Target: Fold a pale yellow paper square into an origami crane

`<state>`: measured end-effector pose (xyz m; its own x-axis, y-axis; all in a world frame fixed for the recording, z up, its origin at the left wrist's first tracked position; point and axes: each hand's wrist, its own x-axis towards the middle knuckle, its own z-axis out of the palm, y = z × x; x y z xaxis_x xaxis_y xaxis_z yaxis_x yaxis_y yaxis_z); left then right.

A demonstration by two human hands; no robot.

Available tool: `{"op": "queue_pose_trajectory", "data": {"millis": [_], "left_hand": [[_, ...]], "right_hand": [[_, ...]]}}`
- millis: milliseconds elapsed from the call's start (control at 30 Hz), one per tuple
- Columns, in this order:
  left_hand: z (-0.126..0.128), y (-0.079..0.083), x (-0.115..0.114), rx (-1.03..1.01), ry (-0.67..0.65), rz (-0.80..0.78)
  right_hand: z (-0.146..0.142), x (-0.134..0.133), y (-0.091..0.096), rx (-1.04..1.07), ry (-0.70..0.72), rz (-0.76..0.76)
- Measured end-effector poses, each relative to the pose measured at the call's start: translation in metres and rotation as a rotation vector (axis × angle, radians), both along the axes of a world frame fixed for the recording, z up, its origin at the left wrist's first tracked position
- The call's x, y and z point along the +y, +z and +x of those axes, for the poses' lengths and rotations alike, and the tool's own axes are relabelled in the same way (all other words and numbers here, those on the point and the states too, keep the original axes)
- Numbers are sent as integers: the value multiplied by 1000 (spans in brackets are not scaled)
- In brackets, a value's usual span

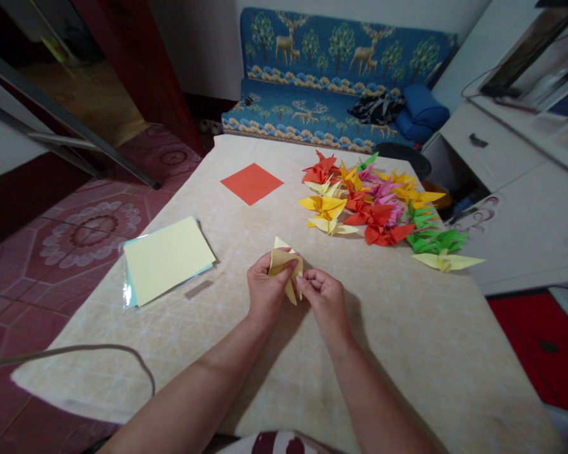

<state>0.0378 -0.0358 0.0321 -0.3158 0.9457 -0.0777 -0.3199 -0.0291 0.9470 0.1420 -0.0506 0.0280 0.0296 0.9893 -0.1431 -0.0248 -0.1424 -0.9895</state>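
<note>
Illumination was dim. The right hand (325, 295) cast a soft shadow rightward on the tablecloth (421, 353). Frame edges showed wide-angle stretch and slight blur.

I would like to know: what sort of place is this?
Probably a living room in a home, judging by the blue sofa patterned with deer and trees, the white cabinet with drawer and the cream patterned tablecloth.

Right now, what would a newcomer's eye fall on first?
Probably the cluster of bright folded paper birds at the far right of the table. Next, the left hand and right hand at the center, pinching a pale yellow folded paper, with a flat red-orange sheet beyond them. Behind the table, the blue sofa with its deer pattern stands out.
</note>
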Motion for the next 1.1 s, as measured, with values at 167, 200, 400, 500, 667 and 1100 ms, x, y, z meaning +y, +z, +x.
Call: {"op": "queue_pose_trajectory", "data": {"millis": [167,200,400,500,667,1100], "left_hand": [[0,2,1,-14,16,-11],[0,3,1,-14,20,-16],[0,3,1,-37,22,-29],[0,3,2,-60,24,-25],[1,2,2,-42,11,-20],[-4,3,5,3,-27,-82]], "right_hand": [[-1,-1,1,10,-28,1],[-1,-1,1,10,-32,-1],[-2,-1,0,-3,-54,11],[-3,-1,0,-6,-57,16],[-4,-2,-2,-16,-107,8],[-9,-9,-7,-57,-1,61]]}}
